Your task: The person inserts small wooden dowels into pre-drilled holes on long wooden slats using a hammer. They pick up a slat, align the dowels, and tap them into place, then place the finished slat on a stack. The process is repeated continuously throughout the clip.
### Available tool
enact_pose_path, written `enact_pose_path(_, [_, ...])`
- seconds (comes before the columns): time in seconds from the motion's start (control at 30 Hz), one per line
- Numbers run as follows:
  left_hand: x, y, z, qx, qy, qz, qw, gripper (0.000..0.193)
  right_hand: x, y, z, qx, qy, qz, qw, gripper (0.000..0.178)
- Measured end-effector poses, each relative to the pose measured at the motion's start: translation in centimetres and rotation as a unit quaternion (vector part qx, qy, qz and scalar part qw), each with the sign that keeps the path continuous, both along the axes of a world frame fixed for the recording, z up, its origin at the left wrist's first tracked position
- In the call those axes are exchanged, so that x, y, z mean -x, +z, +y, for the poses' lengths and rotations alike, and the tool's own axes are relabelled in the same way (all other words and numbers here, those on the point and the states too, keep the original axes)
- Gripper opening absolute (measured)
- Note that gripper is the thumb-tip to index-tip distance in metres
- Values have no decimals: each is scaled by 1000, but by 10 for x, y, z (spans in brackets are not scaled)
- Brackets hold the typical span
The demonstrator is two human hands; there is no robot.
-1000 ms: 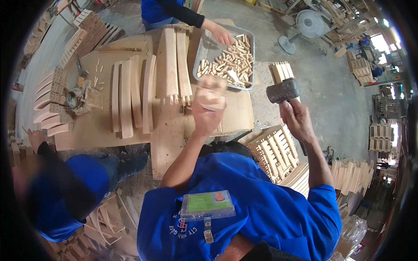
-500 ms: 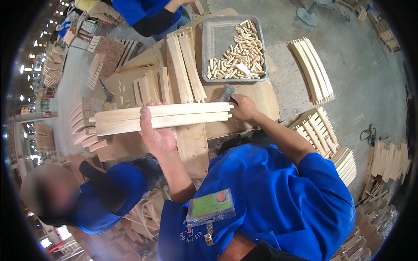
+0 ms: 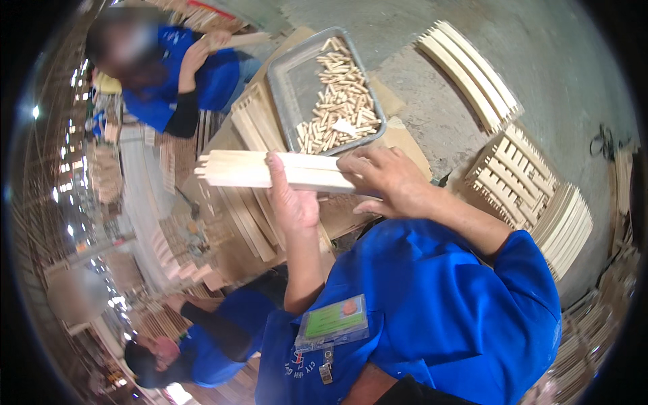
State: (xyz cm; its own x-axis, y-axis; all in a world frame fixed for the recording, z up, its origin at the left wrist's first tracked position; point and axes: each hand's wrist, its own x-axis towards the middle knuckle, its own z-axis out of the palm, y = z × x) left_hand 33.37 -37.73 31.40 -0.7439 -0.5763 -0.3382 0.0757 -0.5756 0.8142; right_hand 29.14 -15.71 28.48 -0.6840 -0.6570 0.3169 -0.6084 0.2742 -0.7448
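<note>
Two pale wooden slats [image 3: 236,167], laid side by side, stretch across in front of my chest. Small dowel pegs jut from their left ends. My left hand [image 3: 295,202] grips them from below near the middle, its thumb over the top face. At the other end, my right hand [image 3: 391,177] closes over the slats, fingers on top and thumb lower down; it hides their right ends. Just beyond is a grey tray [image 3: 287,81] with many short wooden dowels [image 3: 341,101] heaped along its right side and a white scrap among them.
More slats [image 3: 246,219] lie on the cardboard-covered bench under my hands. Curved slats [image 3: 469,77] rest at the far right, with stacked pieces [image 3: 516,179] nearer. One co-worker [image 3: 182,74] handles a wooden piece at the upper left; another [image 3: 223,331] is at the lower left.
My right hand has left the dark cylindrical tool on the bench and come onto the slats' right end. The slats have shifted right with my left hand. My view has turned.
</note>
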Motion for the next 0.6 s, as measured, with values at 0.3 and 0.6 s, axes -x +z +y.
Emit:
enact_pose_path(0.3, [87,-34,102,-19,-222,-36,974,62,16,-56,72,-32,-201,-25,979,65])
enact_pose_path(0.6, [108,-60,136,-23,-361,-73,929,38,28,-92,124,-28,-248,-104,963,68])
